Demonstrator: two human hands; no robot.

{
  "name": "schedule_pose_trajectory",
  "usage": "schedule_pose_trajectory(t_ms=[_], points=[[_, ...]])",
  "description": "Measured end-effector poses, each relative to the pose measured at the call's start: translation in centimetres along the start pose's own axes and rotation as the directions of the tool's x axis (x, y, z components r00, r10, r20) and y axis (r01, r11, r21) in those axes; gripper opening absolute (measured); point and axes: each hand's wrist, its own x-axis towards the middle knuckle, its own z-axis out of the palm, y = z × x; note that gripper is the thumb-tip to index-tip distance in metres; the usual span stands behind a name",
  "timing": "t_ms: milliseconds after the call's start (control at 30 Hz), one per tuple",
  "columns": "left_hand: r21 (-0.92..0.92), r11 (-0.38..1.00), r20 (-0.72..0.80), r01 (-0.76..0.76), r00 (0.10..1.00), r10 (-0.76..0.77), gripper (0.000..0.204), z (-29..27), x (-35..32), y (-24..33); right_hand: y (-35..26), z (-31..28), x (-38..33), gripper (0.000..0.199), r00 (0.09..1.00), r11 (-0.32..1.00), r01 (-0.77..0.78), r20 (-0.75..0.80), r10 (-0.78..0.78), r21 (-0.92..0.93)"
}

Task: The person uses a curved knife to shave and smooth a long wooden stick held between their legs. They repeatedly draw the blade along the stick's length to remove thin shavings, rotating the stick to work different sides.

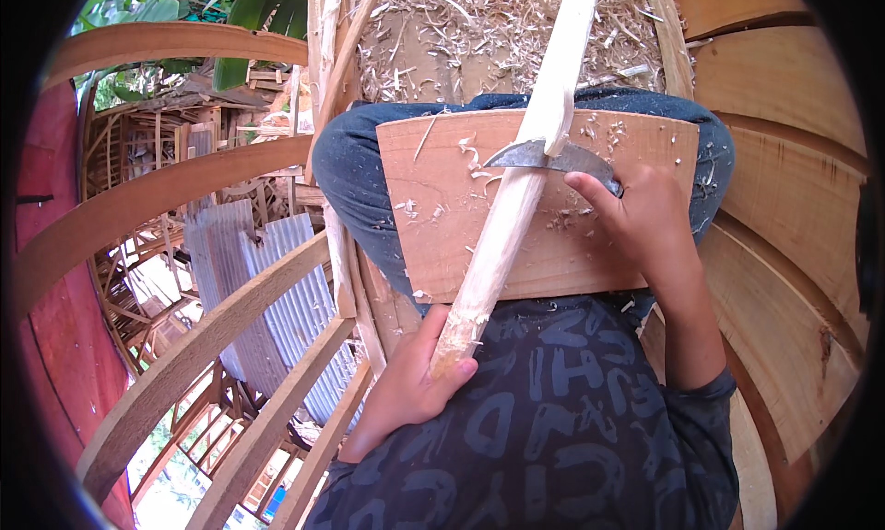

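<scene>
A long pale wooden stick [507, 221] lies slantwise over a flat board [430, 212] on the person's lap, its long axis running from the lower middle up and slightly rightward, away from the body and out past the top edge. The left hand [413, 390] is closed around its near end, thumb lying across the wood. The right hand [650, 212] is curled around a knife, whose handle is hidden; the thumb presses at the curved grey blade [576, 159], which crosses the stick with its tip pointing left. A lifted sliver of wood meets the blade. Curly shavings [442, 32] litter the floor beyond.
</scene>
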Motion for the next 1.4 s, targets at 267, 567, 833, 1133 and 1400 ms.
schedule_pose_trajectory(t_ms=[267, 567, 833, 1133, 1400], points=[[-0.061, 0.997, -0.003, -0.039, 0.999, 0.039, 0.047, -0.1, 0.1, -1.1, -2.5, 0.8, -3.4, 0.063, 0.972, 0.984, 0.180, 0.154, -0.180, 0.017], [-0.163, 0.986, 0.108, -0.034, 0.993, 0.052, 0.052, -0.6, -0.8, -2.1, 3.7, -3.8, 1.6, 0.065, 0.960, 0.962, -0.272, -0.072, 0.269, -0.036], [-0.272, 0.960, 0.211, 0.060, 0.978, -0.001, 0.053, -1.5, -0.1, -2.8, 1.1, -1.0, -1.7, 0.050, 0.986, 0.937, -0.162, 0.093, 0.140, 0.309], [-0.534, 0.830, 0.427, 0.163, 0.899, 0.098, 0.060, -2.1, 3.8, -3.3, 3.4, 0.7, -2.6, 0.013, 0.994, 0.935, 0.030, 0.091, -0.066, 0.352], [-0.681, 0.672, 0.439, 0.292, 0.897, 0.055, 0.049, -0.4, 4.8, -3.6, 2.2, 1.3, -3.4, 0.033, 0.995, 0.903, 0.054, 0.057, -0.086, 0.427]])
